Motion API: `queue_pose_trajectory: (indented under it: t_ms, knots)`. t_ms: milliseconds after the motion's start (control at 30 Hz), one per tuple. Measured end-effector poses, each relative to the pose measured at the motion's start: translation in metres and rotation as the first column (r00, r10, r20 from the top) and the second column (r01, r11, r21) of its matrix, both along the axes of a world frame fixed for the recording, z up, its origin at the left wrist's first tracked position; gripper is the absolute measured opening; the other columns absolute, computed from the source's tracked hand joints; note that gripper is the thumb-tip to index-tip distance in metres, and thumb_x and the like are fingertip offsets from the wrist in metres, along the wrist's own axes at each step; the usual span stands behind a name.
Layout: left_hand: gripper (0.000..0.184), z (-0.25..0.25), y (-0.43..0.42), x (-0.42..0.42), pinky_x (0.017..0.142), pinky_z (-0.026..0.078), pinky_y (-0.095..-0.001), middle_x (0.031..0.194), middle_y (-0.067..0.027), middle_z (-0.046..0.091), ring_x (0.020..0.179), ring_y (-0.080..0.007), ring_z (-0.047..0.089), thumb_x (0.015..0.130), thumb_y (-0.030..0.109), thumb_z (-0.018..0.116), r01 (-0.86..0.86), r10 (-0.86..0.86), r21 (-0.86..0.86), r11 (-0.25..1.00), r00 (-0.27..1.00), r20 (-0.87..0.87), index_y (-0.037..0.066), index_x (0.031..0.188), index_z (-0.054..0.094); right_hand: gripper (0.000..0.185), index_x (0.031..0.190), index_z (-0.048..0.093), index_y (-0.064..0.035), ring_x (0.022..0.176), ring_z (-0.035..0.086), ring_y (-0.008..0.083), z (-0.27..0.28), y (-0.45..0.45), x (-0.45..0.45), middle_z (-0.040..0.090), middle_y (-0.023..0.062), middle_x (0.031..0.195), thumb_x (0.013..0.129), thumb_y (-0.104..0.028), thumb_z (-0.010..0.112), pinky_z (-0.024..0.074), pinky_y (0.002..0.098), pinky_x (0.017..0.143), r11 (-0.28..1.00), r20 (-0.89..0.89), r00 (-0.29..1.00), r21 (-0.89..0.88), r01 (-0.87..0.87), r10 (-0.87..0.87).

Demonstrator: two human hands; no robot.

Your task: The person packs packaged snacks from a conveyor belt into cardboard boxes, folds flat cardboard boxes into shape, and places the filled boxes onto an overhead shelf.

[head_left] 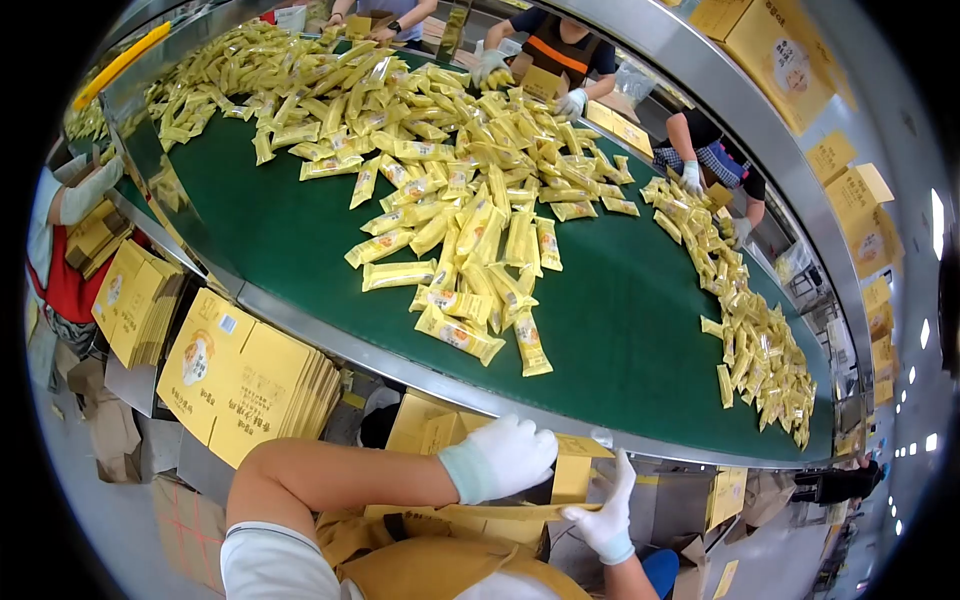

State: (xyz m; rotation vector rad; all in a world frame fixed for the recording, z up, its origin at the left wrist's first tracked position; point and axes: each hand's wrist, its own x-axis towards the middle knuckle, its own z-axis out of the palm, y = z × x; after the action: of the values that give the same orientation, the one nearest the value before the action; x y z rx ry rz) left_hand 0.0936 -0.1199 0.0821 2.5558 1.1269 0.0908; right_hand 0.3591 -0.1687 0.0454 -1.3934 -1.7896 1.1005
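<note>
Close to my body, a yellow cardboard carton stands with its flaps up, at the near edge of the belt. My right hand, in a white glove, grips the carton's right end, thumb on the near flap and fingers along the side. Over the carton's left part is my left hand, also gloved, its fingers curled; whatever they may hold is hidden. Beyond the carton, yellow wrapped snack packets lie heaped on the green conveyor belt.
Stacked flat cartons stand left of me, beside another stack. Across the belt, co-workers with gloved hands handle packets and boxes. A second packet row runs along the far right. The belt's metal rim lies before me.
</note>
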Motion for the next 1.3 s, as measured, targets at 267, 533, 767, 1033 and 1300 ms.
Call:
queue_pose_trajectory:
  t_ms: [267, 533, 767, 1033, 1300]
  knots:
    - [0.101, -0.016, -0.028, 0.0, 0.1, 0.034, -0.0651, 0.158, -0.0232, 0.031, 0.142, -0.0435, 0.032, 0.076, 0.068, 0.068, 0.062, -0.055, 0.107, 0.992, 0.996, -0.068, 0.013, 0.154, 0.037, 0.1, 0.158, 0.006, 0.0016, 0.133, 0.048, 0.026, -0.023, 0.002, -0.035, 0.046, 0.0195, 0.144, 0.087, -0.009, 0.075, 0.044, 0.0394, 0.109, 0.95, -0.312, 0.928, -0.291, 0.11, -0.203]
    - [0.111, 0.025, -0.026, -0.023, 0.11, 0.03, -0.0594, 0.161, -0.0271, 0.025, 0.142, -0.0466, 0.032, 0.075, 0.062, 0.073, -0.142, 0.154, -0.118, 0.983, 0.983, 0.098, 0.015, 0.162, 0.021, 0.079, 0.153, 0.033, 0.0015, 0.139, 0.044, 0.0338, -0.067, 0.008, 0.052, 0.044, 0.023, 0.151, 0.102, -0.056, 0.047, 0.034, 0.0453, 0.116, 0.874, -0.663, 0.586, -0.451, 0.183, -0.465]
    - [0.078, -0.104, -0.058, -0.007, 0.118, 0.034, -0.039, 0.163, -0.0165, 0.028, 0.146, -0.0298, 0.037, 0.1, 0.032, 0.057, 0.493, 0.732, -0.634, 0.596, -0.01, 0.681, 0.006, 0.161, 0.017, 0.057, 0.155, 0.029, -0.0046, 0.124, 0.058, 0.0269, -0.149, -0.035, 0.08, 0.056, 0.0143, 0.143, 0.108, -0.034, 0.044, 0.0464, 0.0402, 0.107, 0.799, -0.682, 0.502, -0.6, 0.032, -0.532]
    - [0.06, -0.184, -0.118, 0.009, 0.111, 0.045, -0.0397, 0.146, -0.0158, 0.052, 0.131, -0.0276, 0.055, 0.109, 0.045, 0.032, 0.697, 0.956, -0.657, 0.286, -0.168, 0.239, 0.003, 0.152, 0.037, 0.08, 0.158, 0.005, 0.0018, 0.105, 0.064, 0.0521, 0.012, -0.039, -0.002, 0.06, 0.0396, 0.122, 0.091, 0.0, 0.049, 0.0536, 0.0493, 0.088, 0.99, 0.42, 0.905, -0.086, 0.113, -0.067]
    - [0.037, -0.176, -0.071, -0.025, 0.084, 0.052, -0.0494, 0.101, -0.0229, 0.068, 0.093, -0.0418, 0.066, 0.103, 0.036, 0.046, -0.758, 0.867, -0.423, 0.497, 0.455, 0.204, 0.003, 0.108, 0.062, 0.094, 0.156, 0.005, 0.0079, 0.057, 0.063, 0.0463, -0.002, -0.024, -0.09, 0.065, 0.0255, 0.066, 0.085, -0.02, 0.06, 0.0534, 0.0532, 0.055, 0.999, 0.683, 0.73, 0.028, -0.019, -0.005]
